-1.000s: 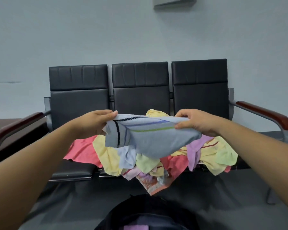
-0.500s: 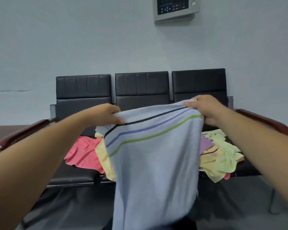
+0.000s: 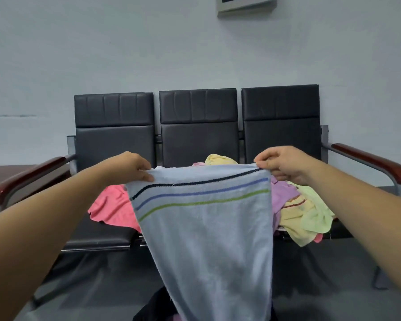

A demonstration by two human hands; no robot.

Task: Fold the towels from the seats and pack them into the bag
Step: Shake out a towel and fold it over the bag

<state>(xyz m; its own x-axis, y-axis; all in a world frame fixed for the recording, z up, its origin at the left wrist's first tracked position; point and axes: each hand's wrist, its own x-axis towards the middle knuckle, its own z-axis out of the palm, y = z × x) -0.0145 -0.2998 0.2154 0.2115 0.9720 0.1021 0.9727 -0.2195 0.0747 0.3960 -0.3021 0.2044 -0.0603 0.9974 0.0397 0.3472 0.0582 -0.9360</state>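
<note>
Blue striped towel (image 3: 206, 239) hangs spread wide.

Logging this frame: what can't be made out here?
1. Bag, head view: mostly hidden behind the hanging blue towel and cut by the bottom edge.
2. Towel pile, head view: its middle is covered by the blue towel.
3. Wall panel, head view: cut off by the top edge.

Waiting room — linked seats (image 3: 198, 126), wall panel (image 3: 245, 3).

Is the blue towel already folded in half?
No, the blue towel hangs open, pinched at its top corners by the left hand and right hand.
</note>
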